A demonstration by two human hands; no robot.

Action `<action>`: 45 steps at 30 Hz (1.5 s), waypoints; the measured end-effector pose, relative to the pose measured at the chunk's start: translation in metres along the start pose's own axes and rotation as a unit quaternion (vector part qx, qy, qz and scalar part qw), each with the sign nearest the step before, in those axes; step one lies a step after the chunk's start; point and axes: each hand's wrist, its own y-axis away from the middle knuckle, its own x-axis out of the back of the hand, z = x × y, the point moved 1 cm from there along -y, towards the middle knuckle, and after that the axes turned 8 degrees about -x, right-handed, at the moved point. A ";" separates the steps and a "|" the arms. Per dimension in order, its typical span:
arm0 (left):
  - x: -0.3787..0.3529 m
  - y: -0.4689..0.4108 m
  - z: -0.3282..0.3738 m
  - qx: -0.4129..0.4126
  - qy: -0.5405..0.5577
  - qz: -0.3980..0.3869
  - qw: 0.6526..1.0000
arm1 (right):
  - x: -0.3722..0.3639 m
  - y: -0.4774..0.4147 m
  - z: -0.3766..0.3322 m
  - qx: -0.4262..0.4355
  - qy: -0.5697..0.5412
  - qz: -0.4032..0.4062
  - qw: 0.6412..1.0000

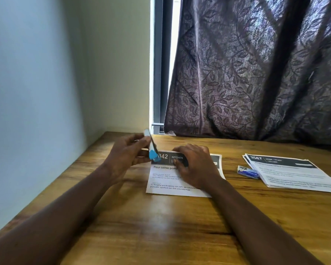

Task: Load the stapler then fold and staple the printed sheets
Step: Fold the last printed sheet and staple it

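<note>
On the table (161,226), the main risk lies with the sheet (166,180) in front of the person. It seems to be doubled over, with a second dark header showing at its right edge. If the layers slide out of line before the staple goes in, the fold will probably be fixed crooked. The stack (294,175), well apart to the right, is fanned at its edges and could scatter if an arm brushes it. The right hand (197,165) rests on the sheet's top edge with fingers curled over it, holding it down. Any lift here would let the paper spring or shift. The left hand (126,155) grips the stapler (151,148), fingers wrapped round its body, tilted with its blue end at the sheet's top left corner. At that slant the staple could bite too near the edge or miss a layer. Whether it is loaded cannot be seen. The staple box (247,172) lies beside the stack.
</note>
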 end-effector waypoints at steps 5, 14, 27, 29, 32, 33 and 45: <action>0.018 -0.014 -0.014 0.051 0.113 0.115 0.986 | 0.001 0.000 -0.005 0.017 0.013 -0.045 0.999; 0.020 -0.013 -0.015 0.006 0.015 0.044 0.999 | 0.005 0.002 -0.010 0.050 0.038 -0.032 0.998; 0.017 -0.012 -0.008 -0.100 -0.149 -0.025 0.983 | 0.009 0.003 -0.017 0.066 0.058 -0.025 0.996; 0.016 -0.011 -0.006 -0.117 -0.166 -0.036 0.978 | 0.009 0.002 -0.017 0.067 0.062 -0.026 0.995; 0.014 -0.010 -0.004 -0.132 -0.174 -0.048 0.975 | 0.009 0.003 -0.017 0.067 0.061 -0.026 0.996; 0.013 -0.009 -0.004 -0.132 -0.173 -0.054 0.975 | 0.009 0.002 -0.018 0.067 0.062 -0.026 0.995; 0.009 -0.011 -0.008 -0.119 -0.192 -0.066 0.972 | 0.011 0.003 -0.021 0.083 0.088 -0.029 0.992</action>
